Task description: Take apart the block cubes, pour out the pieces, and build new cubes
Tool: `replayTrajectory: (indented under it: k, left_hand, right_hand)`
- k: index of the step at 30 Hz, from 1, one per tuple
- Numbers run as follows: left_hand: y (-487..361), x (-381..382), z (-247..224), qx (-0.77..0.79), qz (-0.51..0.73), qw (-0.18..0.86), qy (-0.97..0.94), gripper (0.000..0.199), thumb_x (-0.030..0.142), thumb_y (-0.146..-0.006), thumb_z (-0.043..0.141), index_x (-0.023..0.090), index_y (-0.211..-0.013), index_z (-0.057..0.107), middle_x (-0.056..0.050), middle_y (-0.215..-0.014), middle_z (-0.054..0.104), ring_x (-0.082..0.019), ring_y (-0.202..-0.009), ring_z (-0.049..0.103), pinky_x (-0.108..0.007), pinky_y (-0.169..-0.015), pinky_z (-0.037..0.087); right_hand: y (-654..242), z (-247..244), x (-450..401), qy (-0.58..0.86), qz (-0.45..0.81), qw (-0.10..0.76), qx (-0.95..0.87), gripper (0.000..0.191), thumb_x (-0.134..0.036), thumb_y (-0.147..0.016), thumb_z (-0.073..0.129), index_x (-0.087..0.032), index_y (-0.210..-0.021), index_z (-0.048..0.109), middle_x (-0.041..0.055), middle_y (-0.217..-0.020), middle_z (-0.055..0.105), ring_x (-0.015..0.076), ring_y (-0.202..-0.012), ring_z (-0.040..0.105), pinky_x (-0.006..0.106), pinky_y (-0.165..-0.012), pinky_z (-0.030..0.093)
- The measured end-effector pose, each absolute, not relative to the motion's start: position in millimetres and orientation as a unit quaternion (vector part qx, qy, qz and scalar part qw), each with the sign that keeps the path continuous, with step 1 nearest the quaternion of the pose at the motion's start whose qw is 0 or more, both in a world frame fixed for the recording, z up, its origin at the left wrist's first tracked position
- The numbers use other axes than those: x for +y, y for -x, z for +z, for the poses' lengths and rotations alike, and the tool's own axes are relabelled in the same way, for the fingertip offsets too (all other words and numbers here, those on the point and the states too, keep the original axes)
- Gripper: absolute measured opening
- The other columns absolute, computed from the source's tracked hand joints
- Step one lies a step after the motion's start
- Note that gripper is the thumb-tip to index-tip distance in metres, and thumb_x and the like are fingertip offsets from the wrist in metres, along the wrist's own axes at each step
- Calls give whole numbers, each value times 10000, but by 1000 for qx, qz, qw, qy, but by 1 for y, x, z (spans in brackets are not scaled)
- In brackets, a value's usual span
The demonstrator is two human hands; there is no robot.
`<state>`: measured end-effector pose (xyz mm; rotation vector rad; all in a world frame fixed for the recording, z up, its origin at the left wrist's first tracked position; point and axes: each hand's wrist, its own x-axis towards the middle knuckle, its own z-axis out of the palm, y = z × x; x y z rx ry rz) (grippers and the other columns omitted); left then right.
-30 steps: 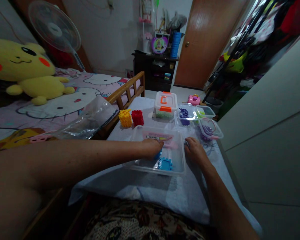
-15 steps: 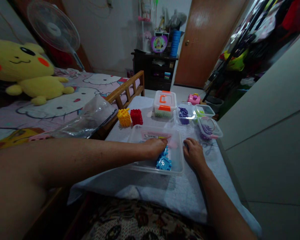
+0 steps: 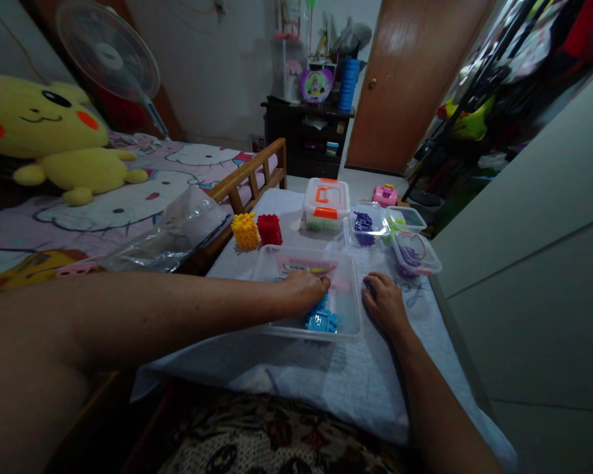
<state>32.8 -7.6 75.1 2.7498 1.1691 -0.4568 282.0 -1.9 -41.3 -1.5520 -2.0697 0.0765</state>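
My left hand (image 3: 304, 291) reaches down into a clear plastic bin (image 3: 353, 309). Its fingers are closed around light-blue interlocking plastic blocks (image 3: 321, 321), which show just below the hand; the fingertips are hidden. A pink printed label (image 3: 306, 266) lies at the far side of the bin. To the right of the bin, my right hand (image 3: 385, 299) rests on the tablecloth with its fingers loosely bent and nothing visible in them. Beyond the bin stand a yellow block stack (image 3: 246, 232) and a red block stack (image 3: 269, 230), side by side.
A lidded box with orange clips (image 3: 326, 204) stands behind the bin. Clear containers hold dark-purple blocks (image 3: 364, 224) and lighter purple pieces (image 3: 409, 259) at the right. A plastic bag (image 3: 178, 227) and a yellow plush toy (image 3: 79, 164) lie on the bed, beside a wooden rail (image 3: 252, 172).
My left hand and the light-blue blocks have shifted slightly left within the bin. My right hand stays in place on the cloth.
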Motion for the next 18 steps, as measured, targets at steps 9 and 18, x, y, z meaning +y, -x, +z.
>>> replayTrajectory:
  k: [9, 18]
  left_hand:
    - [-24, -3, 85, 385, -132, 28, -913, 718, 146, -803, 639, 89, -1473, 387, -201, -1189, 697, -315, -978, 700, -354, -704, 550]
    - [-38, -17, 127, 301, -207, 125, -922, 510, 124, -851, 549, 179, -1357, 523, -178, -1135, 719, -297, -965, 696, -371, -739, 545]
  right_hand:
    - [-284, -42, -1, 578, 34, 275, -768, 249, -250, -866, 546, -187, -1069, 674, 133, -1183, 657, 296, -1099, 575, 458, -961, 435]
    - [-283, -40, -2, 578, 28, 274, -768, 250, -240, -865, 543, -175, -1068, 673, 141, -1184, 658, 299, -1103, 576, 460, -968, 439]
